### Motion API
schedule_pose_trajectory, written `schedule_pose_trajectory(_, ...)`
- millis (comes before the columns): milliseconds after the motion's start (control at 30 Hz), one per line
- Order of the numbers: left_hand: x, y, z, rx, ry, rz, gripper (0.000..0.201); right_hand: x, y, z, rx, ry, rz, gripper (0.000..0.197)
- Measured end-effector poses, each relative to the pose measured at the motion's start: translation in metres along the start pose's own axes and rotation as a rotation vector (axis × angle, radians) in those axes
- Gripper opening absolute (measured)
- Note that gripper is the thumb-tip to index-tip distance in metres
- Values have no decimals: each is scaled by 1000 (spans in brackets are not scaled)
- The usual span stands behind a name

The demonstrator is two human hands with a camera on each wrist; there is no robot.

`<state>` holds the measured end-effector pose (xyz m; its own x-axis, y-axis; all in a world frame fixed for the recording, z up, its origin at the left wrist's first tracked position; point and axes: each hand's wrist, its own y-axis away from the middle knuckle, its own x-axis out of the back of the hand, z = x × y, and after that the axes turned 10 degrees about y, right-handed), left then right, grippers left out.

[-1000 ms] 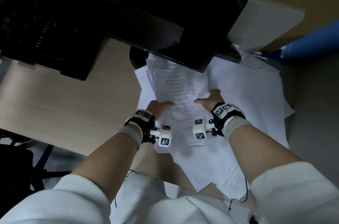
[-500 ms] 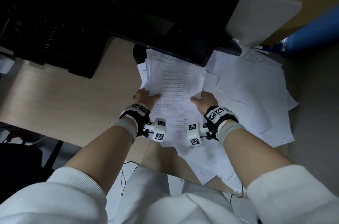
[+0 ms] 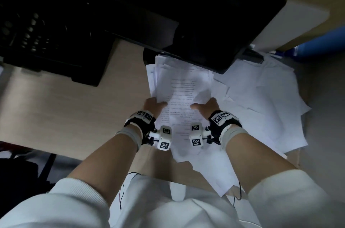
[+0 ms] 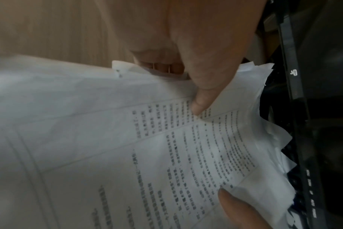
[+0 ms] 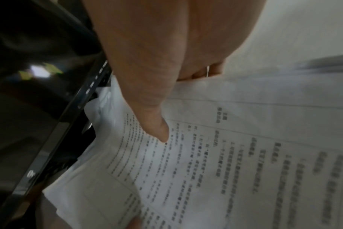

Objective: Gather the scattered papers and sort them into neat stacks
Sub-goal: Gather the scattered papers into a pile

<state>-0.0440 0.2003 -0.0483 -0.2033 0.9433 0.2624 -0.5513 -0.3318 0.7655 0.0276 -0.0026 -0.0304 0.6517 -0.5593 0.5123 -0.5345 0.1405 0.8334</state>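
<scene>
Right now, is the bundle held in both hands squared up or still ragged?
Ragged: the bundle shows staggered sheet corners at its far edge beside the monitor, plain in both wrist views.

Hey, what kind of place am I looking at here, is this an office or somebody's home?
Most likely an office desk, though a home study can't be ruled out. A dark monitor stands on a light wood desk, and both hands grip a bundle of printed papers beside more loose sheets.
</scene>
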Motion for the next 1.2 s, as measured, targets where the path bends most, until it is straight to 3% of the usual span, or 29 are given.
schedule_pose_trajectory(100, 15, 2, 0, -81, 43, 29, 36, -13, 7, -10, 12, -11, 26, 99)
schedule_pose_trajectory(267, 30, 10, 1, -131, 169, 55, 31, -23, 19, -17, 105, -83, 2, 58)
schedule_pose_trajectory(333, 33, 16, -2, -130, 199, 77, 33, -24, 25, -17, 107, -131, 2, 60)
schedule_pose_trajectory(433, 40, 34, -11, -111, 283, 96, 58, -29, 28, -9, 108, -162, -13, 87)
schedule_pose_trajectory(500, 41, 45, -23, -34, 342, 71, 86, -33, 36, -3, 155, -140, -87, 76)
schedule_pose_trajectory(567, 38, 54, -36, 9, 305, 81, 96, -36, 45, 9, 161, -143, -150, 67)
schedule_pose_trajectory(733, 13, 80, -49, -76, 196, 145, 38, -35, 66, 50, 200, -178, -95, 40)
schedule_pose_trajectory(800, -1, 92, -43, -65, 231, 120, 27, -24, 71, 67, 180, -217, -52, 37)
schedule_pose_trajectory(933, -51, 115, -27, 2, 184, 14, 26, 10, 76, 122, 100, -322, 18, 30)
schedule_pose_trajectory(1067, -103, 128, -19, -24, 89, -82, 22, 36, 80, 177, 25, -422, 76, 19)
schedule_pose_trajectory(1133, -131, 133, -18, -25, 80, -133, 32, 47, 77, 203, -34, -387, 113, 29)
schedule_pose_trajectory(1200, -150, 133, -20, -35, 53, -149, 37, 52, 76, 221, -111, -326, 122, 52)
